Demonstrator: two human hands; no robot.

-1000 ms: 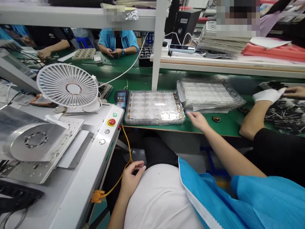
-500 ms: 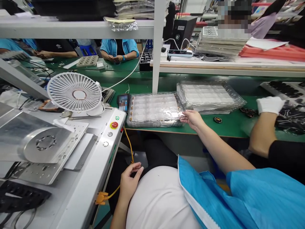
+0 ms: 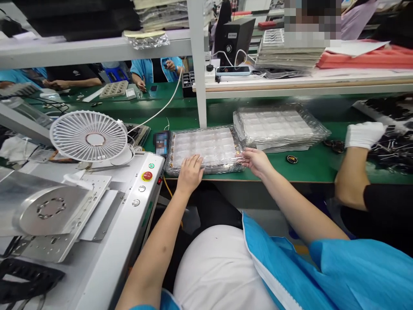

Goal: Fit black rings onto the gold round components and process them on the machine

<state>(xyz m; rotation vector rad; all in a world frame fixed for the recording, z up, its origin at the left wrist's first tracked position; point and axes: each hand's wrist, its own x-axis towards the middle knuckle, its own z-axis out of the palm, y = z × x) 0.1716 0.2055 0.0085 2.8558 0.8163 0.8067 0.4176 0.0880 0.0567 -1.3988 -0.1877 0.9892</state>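
Note:
A stack of clear plastic trays (image 3: 206, 144) lies on the green bench, with whitish sheets showing through the top. My left hand (image 3: 191, 172) is at its front edge, palm down, fingers stretched over the top tray. At the right front corner my right hand (image 3: 256, 161) pinches the tray's rim between thumb and fingers. A second stack of clear trays (image 3: 277, 127) sits behind and to the right. One small round black part (image 3: 291, 159) lies on the bench right of my right hand.
On my left stand a white fan (image 3: 90, 137) and a machine with a red button (image 3: 147, 175). A metal post (image 3: 198, 64) rises behind the trays. At the right, a co-worker's gloved hand (image 3: 364, 134) is near black parts. A phone-like device (image 3: 161, 143) adjoins the stack.
My left hand has risen from beside my lap to the front of the tray stack. My right hand stays at the tray's right corner. The view has shifted slightly.

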